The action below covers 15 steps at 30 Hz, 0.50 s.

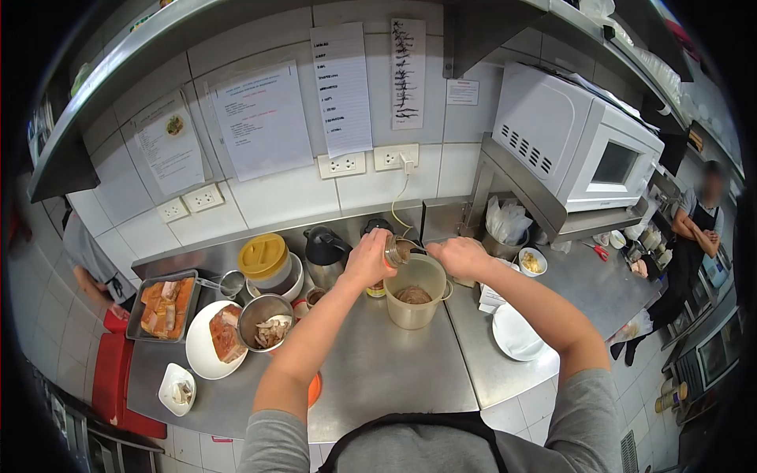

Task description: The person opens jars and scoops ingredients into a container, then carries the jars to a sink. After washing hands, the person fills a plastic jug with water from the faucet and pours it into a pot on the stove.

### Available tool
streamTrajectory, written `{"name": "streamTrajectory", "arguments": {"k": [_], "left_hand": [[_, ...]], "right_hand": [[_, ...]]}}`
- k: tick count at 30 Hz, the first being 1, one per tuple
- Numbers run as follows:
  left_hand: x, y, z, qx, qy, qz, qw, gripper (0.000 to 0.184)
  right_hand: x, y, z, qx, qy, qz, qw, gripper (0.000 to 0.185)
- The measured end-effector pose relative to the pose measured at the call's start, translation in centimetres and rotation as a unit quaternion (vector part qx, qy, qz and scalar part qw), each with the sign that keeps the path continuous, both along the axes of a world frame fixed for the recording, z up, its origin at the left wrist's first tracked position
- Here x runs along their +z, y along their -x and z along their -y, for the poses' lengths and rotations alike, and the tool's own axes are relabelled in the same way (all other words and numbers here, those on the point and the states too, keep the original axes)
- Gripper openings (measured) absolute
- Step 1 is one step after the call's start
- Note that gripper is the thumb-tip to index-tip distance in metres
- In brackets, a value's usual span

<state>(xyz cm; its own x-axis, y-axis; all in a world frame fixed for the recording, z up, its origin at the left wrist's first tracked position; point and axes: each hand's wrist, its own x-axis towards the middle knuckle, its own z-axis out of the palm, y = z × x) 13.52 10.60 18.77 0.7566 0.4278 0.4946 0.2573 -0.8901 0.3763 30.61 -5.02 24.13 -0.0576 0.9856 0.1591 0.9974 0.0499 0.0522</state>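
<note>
Currently, the left hand is clamping its fingers around a glass jar, holding it tilted at the mouth of a beige plastic pitcher. Brown food is lying inside. Whether the right hand's fingers, curling nearby, are gripping anything, I cannot tell.

There is room to pass over the steel counter in front of the tub. The metal bowl and big plate block the left, and a white dish blocks the right.
</note>
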Motion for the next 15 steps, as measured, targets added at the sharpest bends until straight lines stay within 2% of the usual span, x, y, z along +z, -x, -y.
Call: {"name": "streamTrajectory", "arguments": {"k": [1,3,4,5,7,10,13,15], "left_hand": [[0.0,-0.1,0.0,-0.003,-0.008,0.003,1.0,0.07],[0.2,-0.3,0.0,-0.01,-0.027,0.011,1.0,0.07],[0.5,-0.3,0.1,-0.012,-0.039,-0.002,0.999,0.07],[0.8,-0.4,0.1,-0.014,-0.051,-0.014,0.998,0.07],[1.0,-0.4,0.1,-0.019,-0.091,-0.023,0.995,0.07],[0.7,-0.3,-0.3,-0.026,-0.157,-0.021,0.987,0.069],[0.2,0.0,-1.4,-0.017,-0.182,-0.034,0.983,0.066],[0.1,0.3,-2.0,0.001,-0.178,-0.061,0.982,0.066]], "right_hand": [[0.1,0.1,0.0,-0.012,0.019,-0.021,1.0,0.016],[-4.6,-2.2,-2.5,0.095,-0.045,-0.134,0.985,0.016],[-5.0,-2.0,-3.0,0.148,-0.078,-0.189,0.968,0.017],[-5.3,-2.3,-3.0,0.086,0.005,-0.287,0.954,0.018],[-2.5,-0.2,-1.9,-0.042,0.171,-0.464,0.868,0.02],[-3.8,-1.1,-1.6,-0.062,0.202,-0.634,0.744,0.024],[-4.3,-2.1,-0.4,-0.064,0.201,-0.661,0.72,0.025],[-4.8,-3.3,0.1,-0.076,0.2,-0.636,0.742,0.022]]}}
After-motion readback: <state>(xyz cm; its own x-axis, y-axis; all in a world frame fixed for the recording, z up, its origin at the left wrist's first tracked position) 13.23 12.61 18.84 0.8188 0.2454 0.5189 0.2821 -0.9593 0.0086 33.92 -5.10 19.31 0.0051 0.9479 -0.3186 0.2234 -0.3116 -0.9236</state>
